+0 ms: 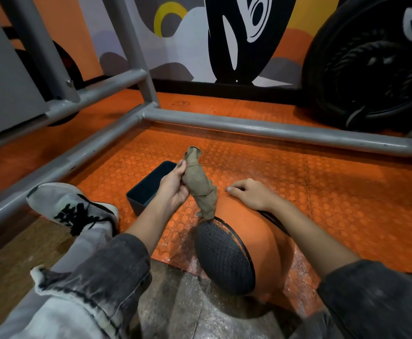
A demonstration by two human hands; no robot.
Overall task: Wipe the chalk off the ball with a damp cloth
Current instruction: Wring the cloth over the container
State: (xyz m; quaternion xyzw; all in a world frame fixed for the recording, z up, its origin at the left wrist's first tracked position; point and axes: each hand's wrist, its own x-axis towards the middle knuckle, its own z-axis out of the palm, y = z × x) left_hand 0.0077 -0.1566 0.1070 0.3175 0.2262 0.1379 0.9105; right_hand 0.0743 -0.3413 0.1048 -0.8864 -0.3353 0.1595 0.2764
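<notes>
Partly behind cloth (199, 184): ball (261, 231)

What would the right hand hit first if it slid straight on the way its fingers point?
Probably the cloth held by the left hand, hanging just past the right hand, though depth is unclear.

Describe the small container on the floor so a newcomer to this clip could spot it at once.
Find the grey metal frame lying across the orange mat. Inside its corner, right beside the left hand holding the cloth, sits the tub. It is the only dark, open, rectangular box there, unlike the round orange ball nearby.
</notes>
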